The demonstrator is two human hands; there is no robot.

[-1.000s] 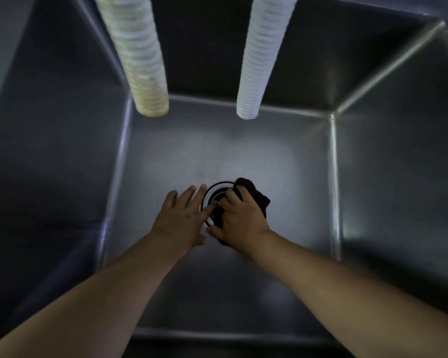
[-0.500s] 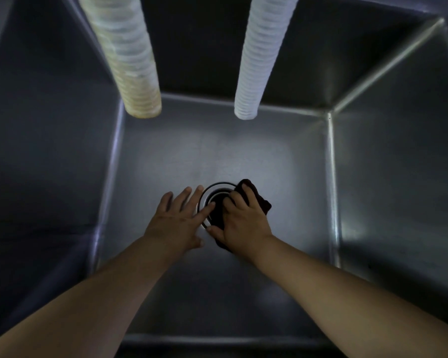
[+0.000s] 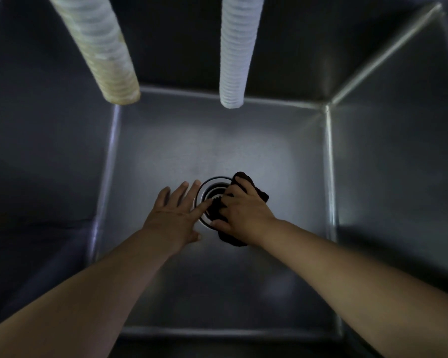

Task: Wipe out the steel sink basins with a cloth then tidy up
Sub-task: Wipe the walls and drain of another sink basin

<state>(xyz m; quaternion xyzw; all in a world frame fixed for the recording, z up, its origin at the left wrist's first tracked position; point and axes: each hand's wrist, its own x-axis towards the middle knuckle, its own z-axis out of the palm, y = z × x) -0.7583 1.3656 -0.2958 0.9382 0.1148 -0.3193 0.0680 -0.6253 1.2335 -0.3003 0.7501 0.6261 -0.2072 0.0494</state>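
Note:
I look straight down into a deep steel sink basin (image 3: 217,140). At its bottom sits a round drain (image 3: 212,188) with a dark strainer. My right hand (image 3: 243,210) grips a dark cloth (image 3: 259,193) and presses it over the right side of the drain. My left hand (image 3: 176,215) lies flat on the basin floor just left of the drain, fingers spread, its index finger reaching onto the drain ring. The cloth hides part of the drain.
Two ribbed hoses hang into the basin from above: a yellowed hose (image 3: 101,50) at the left and a white hose (image 3: 237,52) in the middle. Steel walls (image 3: 388,161) rise steeply on all sides. The light is dim.
My right hand with the cloth has shifted slightly up and right over the drain. The left hand stays flat beside it.

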